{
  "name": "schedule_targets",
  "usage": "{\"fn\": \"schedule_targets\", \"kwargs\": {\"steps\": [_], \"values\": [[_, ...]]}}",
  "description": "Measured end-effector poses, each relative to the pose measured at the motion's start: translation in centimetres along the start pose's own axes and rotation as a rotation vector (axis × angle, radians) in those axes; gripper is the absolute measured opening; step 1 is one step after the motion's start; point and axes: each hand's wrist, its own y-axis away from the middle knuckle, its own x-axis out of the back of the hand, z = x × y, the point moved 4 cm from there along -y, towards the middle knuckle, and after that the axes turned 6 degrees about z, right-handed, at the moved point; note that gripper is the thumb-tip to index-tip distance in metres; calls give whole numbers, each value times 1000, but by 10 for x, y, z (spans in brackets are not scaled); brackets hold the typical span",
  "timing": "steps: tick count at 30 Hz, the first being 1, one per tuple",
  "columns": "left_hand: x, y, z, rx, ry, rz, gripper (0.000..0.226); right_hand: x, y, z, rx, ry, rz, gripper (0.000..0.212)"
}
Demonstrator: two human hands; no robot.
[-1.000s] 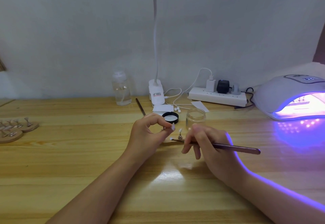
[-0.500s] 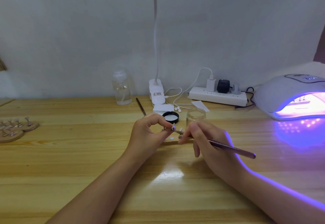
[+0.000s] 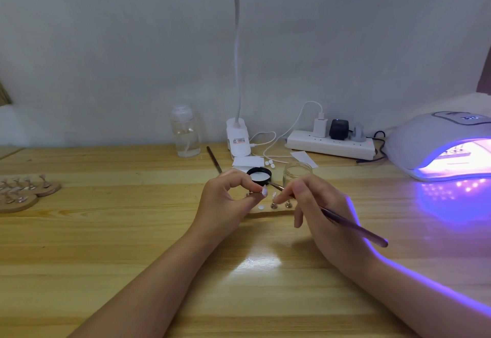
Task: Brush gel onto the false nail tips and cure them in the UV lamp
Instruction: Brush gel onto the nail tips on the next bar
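The left hand [image 3: 225, 199] pinched a small stand bearing a false nail tip [image 3: 264, 191] between thumb and curled fingers [image 3: 252, 186], just above the wooden holder [image 3: 268, 213] on the worktop [image 3: 106, 231]. The right hand [image 3: 321, 215] gripped the brush [image 3: 353, 227] pen-style, its bristle end reaching toward the open glass jar [image 3: 297, 174] behind the tip. Two more stands [image 3: 274, 203] stood on the holder between the hands. The black lid [image 3: 259, 174] lay beside the jar; the UV lamp [image 3: 438, 146] glowed violet well to the right, and spare holders [image 3: 29, 191] sat far left.
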Motion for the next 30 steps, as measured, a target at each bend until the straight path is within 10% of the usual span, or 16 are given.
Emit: {"fn": "schedule_targets", "kwargs": {"steps": [30], "values": [[-1,0,1,50,-13,-50,13,7,-4,5,-105,-228,156,40]]}}
